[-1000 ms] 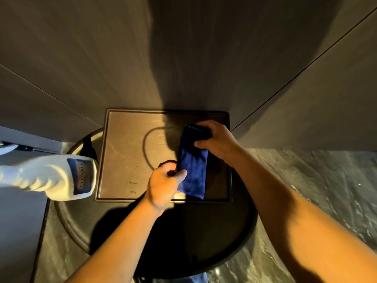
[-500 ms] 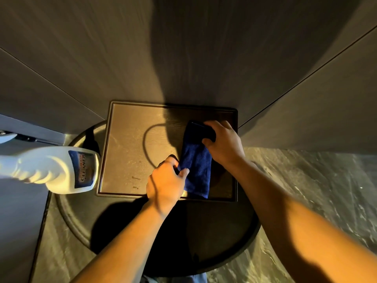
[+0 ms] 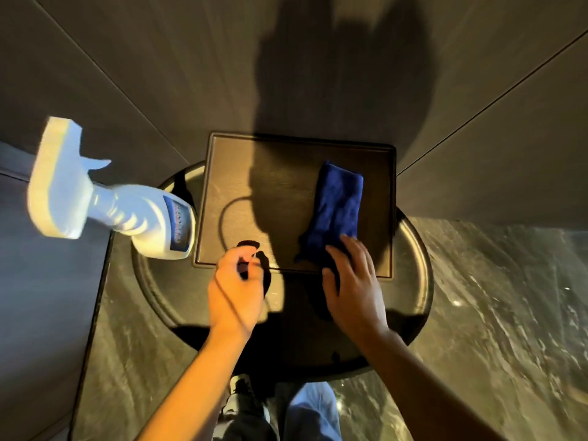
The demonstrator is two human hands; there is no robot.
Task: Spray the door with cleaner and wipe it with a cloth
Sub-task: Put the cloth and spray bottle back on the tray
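Note:
A folded blue cloth (image 3: 337, 211) lies on the right half of a dark rectangular tray (image 3: 286, 167). My right hand (image 3: 356, 288) rests flat on the cloth's near end, fingers spread over it, at the tray's front edge. My left hand (image 3: 234, 291) hovers by the tray's front edge to the left of the cloth, fingers loosely curled and holding nothing. A white spray bottle (image 3: 152, 224) with a blue label stands left of the tray, its trigger head toward the upper left. Dark wood-grain panels (image 3: 191, 74) rise behind the tray; I cannot tell which one is the door.
The tray sits on a round dark table (image 3: 416, 281) pushed against the panels. Marble floor (image 3: 496, 313) spreads to the right and left. My legs in jeans (image 3: 311, 412) and a shoe (image 3: 241, 405) stand at the table's near side. Shadows fall on the panels.
My right hand moved from the cloth's far end to its near end. My left hand let go of the cloth and drew back. The view tilted, showing the bottle's head.

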